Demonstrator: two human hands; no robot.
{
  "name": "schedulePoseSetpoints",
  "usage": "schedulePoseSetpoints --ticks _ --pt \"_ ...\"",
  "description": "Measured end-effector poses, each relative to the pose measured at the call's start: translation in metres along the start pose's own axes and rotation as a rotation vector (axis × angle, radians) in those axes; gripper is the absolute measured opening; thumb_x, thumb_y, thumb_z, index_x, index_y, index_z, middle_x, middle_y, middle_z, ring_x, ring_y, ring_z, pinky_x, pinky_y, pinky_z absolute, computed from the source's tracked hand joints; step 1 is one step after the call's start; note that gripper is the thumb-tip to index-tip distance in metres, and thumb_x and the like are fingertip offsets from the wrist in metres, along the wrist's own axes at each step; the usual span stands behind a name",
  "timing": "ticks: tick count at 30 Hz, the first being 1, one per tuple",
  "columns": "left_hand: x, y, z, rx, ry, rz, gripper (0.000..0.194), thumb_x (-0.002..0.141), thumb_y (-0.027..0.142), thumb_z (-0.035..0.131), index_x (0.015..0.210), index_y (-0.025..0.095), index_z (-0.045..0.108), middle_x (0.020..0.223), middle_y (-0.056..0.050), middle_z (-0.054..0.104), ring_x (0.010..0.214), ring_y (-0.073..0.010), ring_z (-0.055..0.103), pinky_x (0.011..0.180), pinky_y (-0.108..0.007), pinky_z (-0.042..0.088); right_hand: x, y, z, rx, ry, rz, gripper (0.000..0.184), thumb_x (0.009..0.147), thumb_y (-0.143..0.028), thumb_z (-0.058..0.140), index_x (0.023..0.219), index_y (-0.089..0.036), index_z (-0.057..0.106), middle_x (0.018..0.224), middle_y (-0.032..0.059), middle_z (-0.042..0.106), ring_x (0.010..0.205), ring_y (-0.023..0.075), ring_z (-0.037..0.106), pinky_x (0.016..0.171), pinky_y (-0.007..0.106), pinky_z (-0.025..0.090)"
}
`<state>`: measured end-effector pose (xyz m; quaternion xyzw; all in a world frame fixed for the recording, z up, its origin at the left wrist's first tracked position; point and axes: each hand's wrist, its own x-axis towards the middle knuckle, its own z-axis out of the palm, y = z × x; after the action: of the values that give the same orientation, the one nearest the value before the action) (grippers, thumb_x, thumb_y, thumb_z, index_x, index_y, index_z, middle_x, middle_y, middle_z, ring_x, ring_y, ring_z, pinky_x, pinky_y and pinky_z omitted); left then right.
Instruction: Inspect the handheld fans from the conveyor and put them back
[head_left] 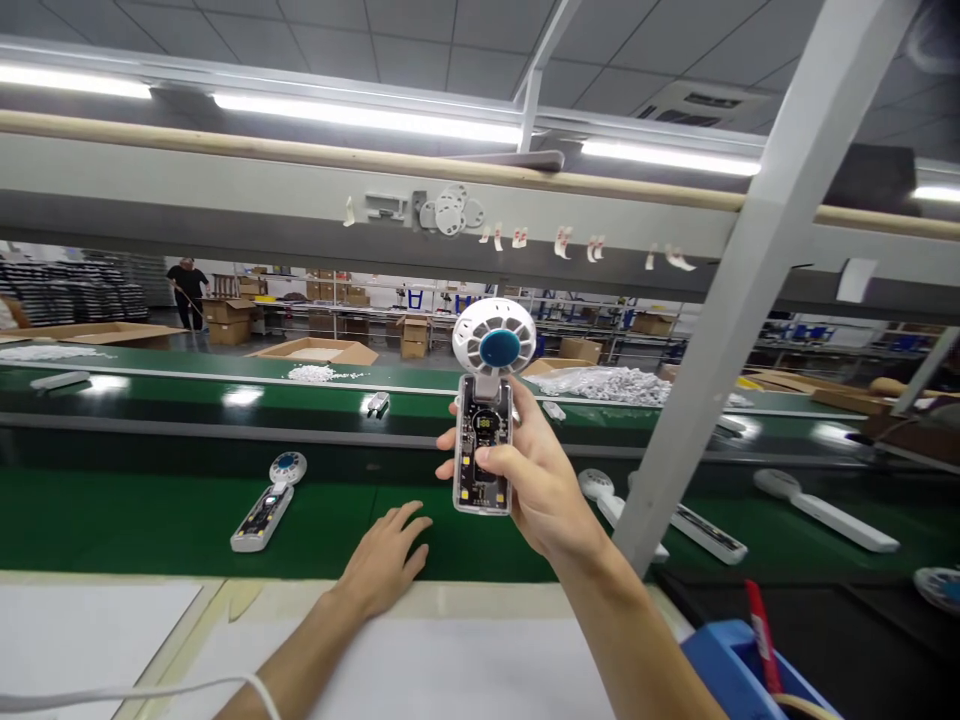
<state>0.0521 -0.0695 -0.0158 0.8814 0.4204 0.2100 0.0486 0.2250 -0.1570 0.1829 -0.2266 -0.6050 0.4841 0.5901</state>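
Observation:
My right hand (544, 470) holds up a small handheld fan (484, 440) in front of me. Its round white head with a blue centre faces me, and the body shows a dark circuit board with a small lit display. The thumb lies across the board, with the fingers behind the body. My left hand (386, 560) rests at the near edge of the green conveyor belt (172, 500), fingers apart and nothing in it. Left of that hand lies another fan (262, 515) with its board exposed.
More fans, one a white unit (832, 510), lie on the belt to the right. A slanted grey post (720, 350) rises close to my right arm. At lower right sits a blue bin (739, 670) with a red pen (761, 630). A white cable (150, 690) crosses the lower left.

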Motion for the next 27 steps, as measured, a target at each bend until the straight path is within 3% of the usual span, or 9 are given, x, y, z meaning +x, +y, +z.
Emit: schedulePoseSetpoints --ticks 5,10,13,19,27 --pt "0.0009 0.0026 -0.0012 0.015 -0.007 -0.019 0.034 0.100 0.029 0.044 0.133 0.026 0.056 0.125 -0.004 0.060 0.108 -0.0262 0.053 0.094 -0.047 0.043 -0.0012 0.0001 0.0017 0.004 0.005 -0.010 0.076 0.077 -0.013 0.059 0.143 -0.028 0.024 0.096 0.0029 0.070 0.071 0.0183 0.071 0.064 0.033 0.058" --pt "0.0027 0.0045 -0.0019 0.049 0.049 -0.080 0.027 0.101 0.031 0.044 0.098 0.020 0.069 0.102 -0.007 0.061 0.102 -0.0268 0.052 0.092 -0.048 0.040 -0.0038 -0.0012 0.0061 0.027 -0.004 0.009 0.078 0.076 -0.013 0.058 0.145 -0.029 0.023 0.096 0.0023 0.069 0.069 0.0173 0.068 0.062 0.032 0.056" --pt "0.0023 0.0040 -0.0009 0.054 0.084 -0.094 0.024 0.099 0.029 0.047 0.098 0.017 0.067 0.112 -0.009 0.057 0.111 -0.0284 0.048 0.094 -0.047 0.039 -0.0046 -0.0036 0.0078 0.037 -0.008 0.014 0.081 0.076 -0.015 0.060 0.146 -0.029 0.023 0.099 0.0033 0.068 0.071 0.0176 0.068 0.063 0.033 0.056" --pt "0.0009 0.0020 0.0002 0.030 0.080 -0.045 0.026 0.097 0.026 0.050 0.119 0.021 0.061 0.130 -0.008 0.050 0.122 -0.0272 0.042 0.098 -0.044 0.040 -0.0049 -0.0072 0.0074 0.028 0.007 0.011 0.093 0.066 -0.008 0.060 0.148 -0.028 0.020 0.098 0.0028 0.068 0.070 0.0181 0.067 0.059 0.030 0.054" --pt "0.0012 0.0024 -0.0008 0.006 0.101 -0.023 0.026 0.096 0.021 0.048 0.119 0.022 0.060 0.123 -0.009 0.053 0.113 -0.0261 0.048 0.094 -0.042 0.042 -0.0067 -0.0092 0.0072 0.056 -0.029 -0.018 0.077 0.076 -0.015 0.061 0.144 -0.027 0.027 0.096 0.0035 0.068 0.070 0.0164 0.066 0.059 0.029 0.055"
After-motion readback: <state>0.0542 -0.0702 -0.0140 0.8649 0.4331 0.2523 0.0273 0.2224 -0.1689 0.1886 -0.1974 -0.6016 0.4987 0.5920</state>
